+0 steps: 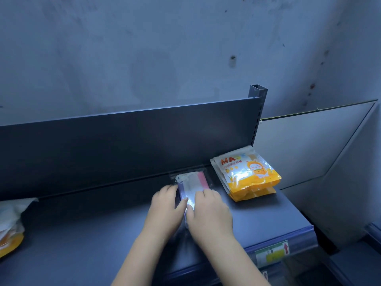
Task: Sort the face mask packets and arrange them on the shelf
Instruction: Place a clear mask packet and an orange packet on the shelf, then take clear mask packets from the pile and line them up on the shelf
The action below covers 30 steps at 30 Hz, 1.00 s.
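A clear packet of pink, white and purple face masks (pixel 192 182) lies flat on the dark grey shelf (pixel 92 223), close to the back panel. My left hand (pixel 167 207) rests on the packet's left side and my right hand (pixel 208 213) presses on its near right part, both palms down with fingers on the plastic. To the right, a stack of two orange and white mask packets (pixel 247 174) with a cartoon print lies by the shelf's right end. Another orange and white packet (pixel 10 226) sits at the far left edge of the view.
The shelf's upright back panel (pixel 123 145) runs behind the packets, with a slotted post (pixel 258 112) at its right end. A blue price strip with a label (pixel 272 252) lines the front edge. A stained wall rises behind.
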Motion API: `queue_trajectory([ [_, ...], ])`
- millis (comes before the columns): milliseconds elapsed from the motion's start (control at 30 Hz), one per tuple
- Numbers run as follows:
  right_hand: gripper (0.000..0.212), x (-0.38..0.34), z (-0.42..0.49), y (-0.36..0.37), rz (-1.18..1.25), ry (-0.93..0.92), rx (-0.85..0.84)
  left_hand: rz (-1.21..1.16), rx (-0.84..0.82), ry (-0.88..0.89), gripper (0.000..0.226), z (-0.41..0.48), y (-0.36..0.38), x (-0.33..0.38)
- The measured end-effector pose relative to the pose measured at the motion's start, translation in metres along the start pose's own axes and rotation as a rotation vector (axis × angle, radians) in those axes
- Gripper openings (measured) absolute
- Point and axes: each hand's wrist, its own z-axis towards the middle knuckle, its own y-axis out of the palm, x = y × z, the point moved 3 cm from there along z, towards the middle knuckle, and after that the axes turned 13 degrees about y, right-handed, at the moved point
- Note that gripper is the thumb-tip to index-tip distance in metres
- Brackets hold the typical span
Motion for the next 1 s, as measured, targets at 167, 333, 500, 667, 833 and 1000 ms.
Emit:
queue_trajectory([
  [167, 0.055, -0.027, 0.002, 0.012, 0.105, -0.154, 0.019, 0.136, 0.062, 0.017, 0.053, -0.017, -0.037, -0.016],
  [333, 0.074, -0.061, -0.006, 0.013, 0.118, -0.167, -0.040, 0.449, 0.051, -0.010, 0.077, -0.035, -0.072, -0.059],
  [500, 0.084, -0.090, -0.017, 0.029, 0.110, -0.188, -0.082, 0.555, 0.020, -0.050, 0.073, -0.062, -0.092, -0.092],
  [667, 0.070, -0.111, -0.027, 0.037, 0.140, -0.209, -0.130, 0.572, 0.052, -0.111, 0.077, -0.083, -0.111, -0.113],
  [833, 0.069, -0.133, -0.034, 0.041, 0.169, -0.244, -0.170, 0.563, 0.083, -0.167, 0.078, -0.091, -0.132, -0.122],
  [1000, 0.068, -0.168, -0.045, 0.052, 0.220, -0.283, -0.216, 0.587, 0.113, -0.201, 0.091, -0.107, -0.163, -0.131],
])
